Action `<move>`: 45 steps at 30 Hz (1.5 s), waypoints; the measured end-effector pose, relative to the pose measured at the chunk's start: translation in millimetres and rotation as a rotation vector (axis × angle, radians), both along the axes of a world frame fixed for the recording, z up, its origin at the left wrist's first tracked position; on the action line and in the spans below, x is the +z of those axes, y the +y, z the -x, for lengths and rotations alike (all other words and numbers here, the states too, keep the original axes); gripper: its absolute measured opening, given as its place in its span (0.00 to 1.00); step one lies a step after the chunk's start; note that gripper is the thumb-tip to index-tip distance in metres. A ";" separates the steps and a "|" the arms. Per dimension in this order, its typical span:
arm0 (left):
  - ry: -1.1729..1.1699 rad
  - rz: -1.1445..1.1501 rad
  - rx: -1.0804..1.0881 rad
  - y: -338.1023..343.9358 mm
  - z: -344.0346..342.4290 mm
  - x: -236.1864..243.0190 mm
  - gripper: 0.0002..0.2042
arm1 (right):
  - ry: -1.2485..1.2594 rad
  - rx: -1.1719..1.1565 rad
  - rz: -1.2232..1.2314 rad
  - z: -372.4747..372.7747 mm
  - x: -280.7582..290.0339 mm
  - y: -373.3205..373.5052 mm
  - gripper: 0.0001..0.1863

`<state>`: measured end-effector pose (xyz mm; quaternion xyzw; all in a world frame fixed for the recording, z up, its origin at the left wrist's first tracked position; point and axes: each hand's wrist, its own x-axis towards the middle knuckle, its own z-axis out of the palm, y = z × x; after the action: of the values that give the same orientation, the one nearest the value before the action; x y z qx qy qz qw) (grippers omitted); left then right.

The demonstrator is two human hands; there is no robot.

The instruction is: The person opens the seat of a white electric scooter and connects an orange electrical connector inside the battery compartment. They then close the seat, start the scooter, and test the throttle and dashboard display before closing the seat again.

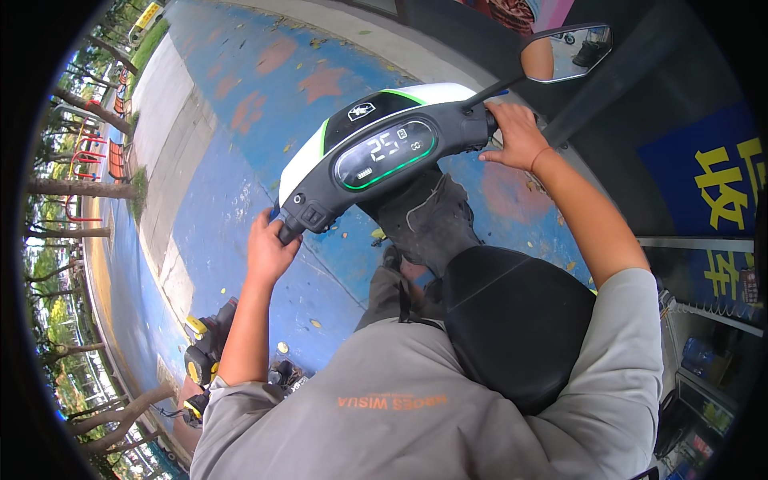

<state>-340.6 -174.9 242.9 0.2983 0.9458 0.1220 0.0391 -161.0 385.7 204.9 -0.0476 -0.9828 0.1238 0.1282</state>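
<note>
We stand beside the electric scooter, which is on our right, left hand wrapped round left grip, right hand curled over right grip, dashboard display lit, saddle unmounted, remaining steps unclear.

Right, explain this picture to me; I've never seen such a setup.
No robot here: these are a person's two bare hands. The only picture comes from a wide fisheye camera on the person's head, looking down, so edges bend. The left hand closes round the black left handlebar grip of a white, black and green scooter; the right hand lies over the right end of the handlebar, thumb spread. Between them is a lit, dark oval display. A black padded seat is beside the person's grey shirt, and an angular black-rimmed mirror shows above the right hand. Yellowish leaves lie on the blue pavement with reddish patches.
</note>
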 end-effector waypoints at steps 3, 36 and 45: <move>0.004 -0.008 -0.008 3.3 2.9 -1.4 0.16 | 0.071 -0.003 -0.028 -0.3 -8.4 4.3 0.52; 0.072 -0.025 -0.017 -2.6 -1.2 -11.9 0.16 | -0.009 0.038 -0.033 5.1 2.6 9.6 0.53; 0.054 0.021 -0.037 0.0 1.3 -5.7 0.18 | -0.584 0.048 -0.125 77.2 29.0 48.5 0.23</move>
<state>-341.9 -174.9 237.2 0.3187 0.9420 0.1035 0.0189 -238.3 434.2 234.0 -0.0500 -0.9847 0.0472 -0.1600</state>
